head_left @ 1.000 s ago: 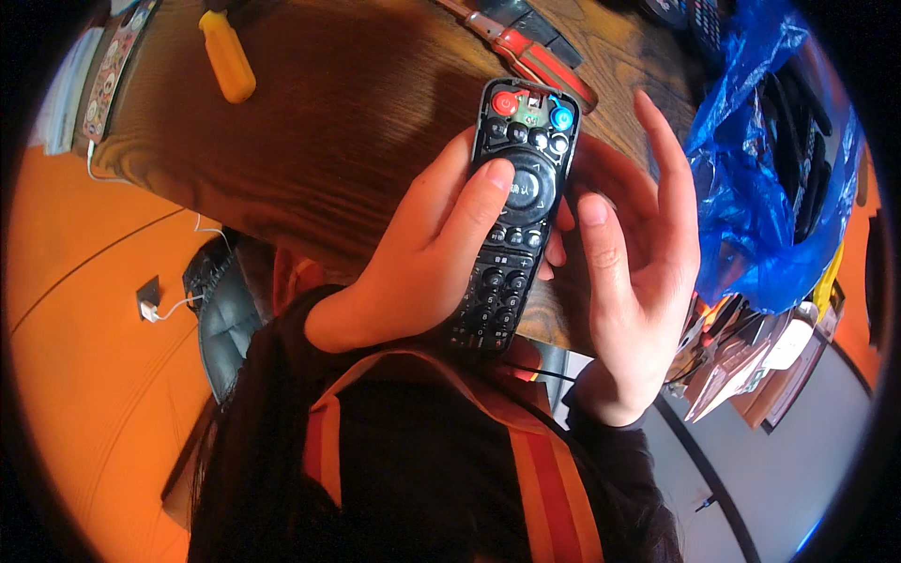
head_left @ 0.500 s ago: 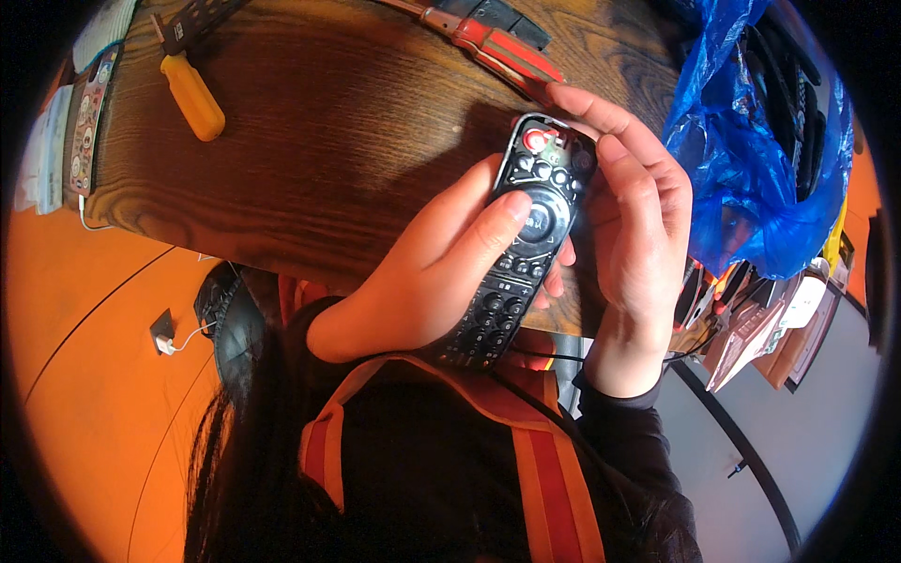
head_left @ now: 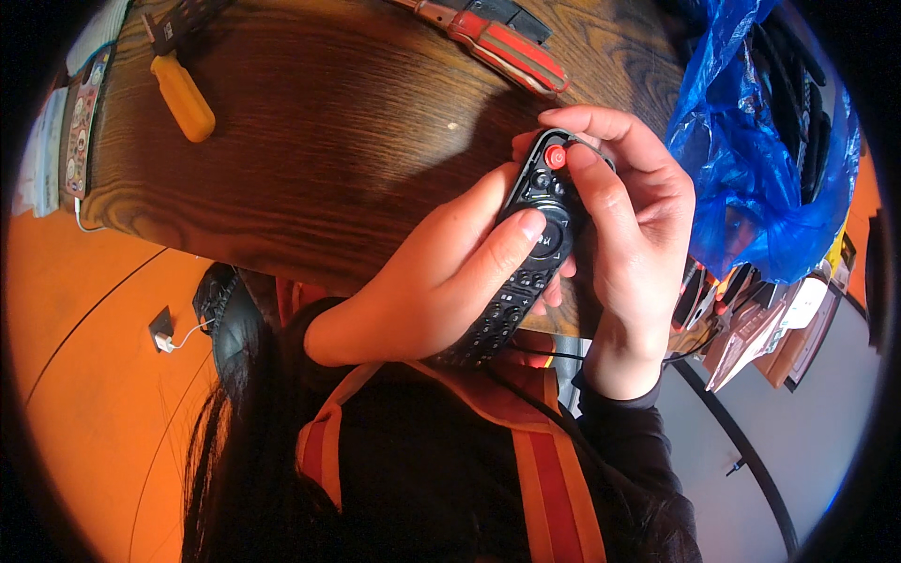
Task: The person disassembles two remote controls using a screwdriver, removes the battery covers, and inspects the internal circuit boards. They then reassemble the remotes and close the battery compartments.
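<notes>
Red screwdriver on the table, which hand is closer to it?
Right: in view, the right hand is just below the red screwdriver; the left hand, farther below, holds the remote.

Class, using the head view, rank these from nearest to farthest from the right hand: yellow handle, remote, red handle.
1. Remote: touching the right hand, under its thumb.
2. Red handle: on the table, beyond the fingertips.
3. Yellow handle: far to the left.
</notes>
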The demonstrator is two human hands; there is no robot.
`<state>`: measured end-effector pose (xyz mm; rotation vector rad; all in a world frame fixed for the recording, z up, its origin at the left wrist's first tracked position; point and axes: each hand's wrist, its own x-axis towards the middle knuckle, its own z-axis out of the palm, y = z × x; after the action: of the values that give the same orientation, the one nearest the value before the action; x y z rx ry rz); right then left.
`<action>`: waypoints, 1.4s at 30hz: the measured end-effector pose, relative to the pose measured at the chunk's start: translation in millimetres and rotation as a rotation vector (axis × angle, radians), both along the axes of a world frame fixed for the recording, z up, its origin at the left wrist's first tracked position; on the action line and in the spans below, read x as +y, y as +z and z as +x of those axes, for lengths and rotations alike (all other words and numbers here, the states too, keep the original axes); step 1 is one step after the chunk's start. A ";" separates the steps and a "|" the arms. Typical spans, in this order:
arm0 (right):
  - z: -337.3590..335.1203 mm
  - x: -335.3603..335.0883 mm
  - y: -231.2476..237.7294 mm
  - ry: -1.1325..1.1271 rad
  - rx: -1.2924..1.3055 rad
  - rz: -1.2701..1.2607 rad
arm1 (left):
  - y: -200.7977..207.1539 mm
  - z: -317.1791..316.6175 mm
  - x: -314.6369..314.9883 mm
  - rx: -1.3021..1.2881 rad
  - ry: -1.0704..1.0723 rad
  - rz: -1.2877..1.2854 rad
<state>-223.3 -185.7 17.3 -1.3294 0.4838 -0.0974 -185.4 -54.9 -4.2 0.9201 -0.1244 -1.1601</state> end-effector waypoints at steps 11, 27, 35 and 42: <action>-1.6 0.2 1.5 0.017 0.010 -0.043 | -1.7 -0.1 0.4 -0.040 -0.013 0.016; -1.5 -8.6 -6.3 0.001 -0.129 -0.041 | -1.8 -0.7 -1.7 -0.017 0.098 -0.017; -1.2 -7.5 -5.2 -0.020 -0.124 0.014 | -3.7 -1.5 -1.2 0.003 0.111 -0.039; -1.4 -7.0 -4.6 0.065 -0.076 -0.129 | -1.6 -2.1 -3.3 0.017 0.145 -0.014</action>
<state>-224.7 -192.7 12.6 -1.4608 0.3739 -0.1263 -187.4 -58.3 -5.8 0.8919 -0.0516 -1.0314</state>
